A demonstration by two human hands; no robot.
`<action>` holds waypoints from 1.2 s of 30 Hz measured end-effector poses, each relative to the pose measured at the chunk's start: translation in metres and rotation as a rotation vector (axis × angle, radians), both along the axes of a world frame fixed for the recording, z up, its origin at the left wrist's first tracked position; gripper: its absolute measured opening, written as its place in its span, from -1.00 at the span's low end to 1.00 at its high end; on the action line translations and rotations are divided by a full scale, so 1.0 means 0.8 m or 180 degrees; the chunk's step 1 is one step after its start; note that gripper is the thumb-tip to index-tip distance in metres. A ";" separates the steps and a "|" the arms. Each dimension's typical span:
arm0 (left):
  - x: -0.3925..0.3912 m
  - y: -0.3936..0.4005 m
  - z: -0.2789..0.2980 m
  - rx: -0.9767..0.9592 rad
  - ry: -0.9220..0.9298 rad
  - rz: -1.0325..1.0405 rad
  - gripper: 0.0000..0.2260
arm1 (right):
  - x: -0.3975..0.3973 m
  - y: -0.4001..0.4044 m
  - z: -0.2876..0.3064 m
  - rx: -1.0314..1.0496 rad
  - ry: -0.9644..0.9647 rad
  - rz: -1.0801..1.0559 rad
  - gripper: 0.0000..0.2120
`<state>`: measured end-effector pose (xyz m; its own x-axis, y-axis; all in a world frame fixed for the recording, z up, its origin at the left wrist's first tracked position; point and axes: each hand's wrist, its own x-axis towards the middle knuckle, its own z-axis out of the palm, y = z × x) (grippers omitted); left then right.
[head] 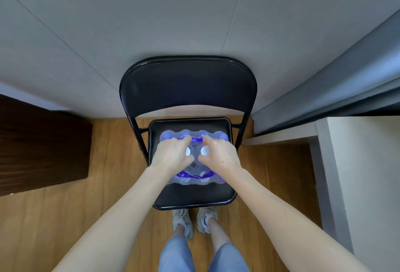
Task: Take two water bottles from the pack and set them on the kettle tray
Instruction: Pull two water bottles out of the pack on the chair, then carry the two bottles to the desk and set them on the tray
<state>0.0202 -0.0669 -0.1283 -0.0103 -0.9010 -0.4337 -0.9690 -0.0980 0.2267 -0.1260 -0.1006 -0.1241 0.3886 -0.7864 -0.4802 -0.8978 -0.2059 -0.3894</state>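
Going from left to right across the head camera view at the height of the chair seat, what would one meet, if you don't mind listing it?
Dark wooden cabinet → left hand → right hand, both on the water bottle pack on the black folding chair → white table.

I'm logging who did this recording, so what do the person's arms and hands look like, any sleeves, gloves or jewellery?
Both arms are bare to the frame edge: no sleeves in view, no gloves, no watch or rings visible. The left hand and right hand show short nails and no markings.
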 end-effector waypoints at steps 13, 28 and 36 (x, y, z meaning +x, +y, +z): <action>0.033 -0.038 0.281 -0.1066 0.0318 0.0054 -0.85 | 0.010 -0.034 0.267 -0.0927 -0.0997 -0.0253 -0.76; 0.079 -0.028 0.537 -0.2255 0.0655 0.1051 -0.79 | 0.069 -0.070 0.521 -0.1638 -0.1883 0.0179 -0.81; 0.127 0.048 0.575 -0.2658 0.0330 0.1920 -0.84 | 0.150 -0.046 0.562 -0.1591 -0.2273 0.1090 -0.79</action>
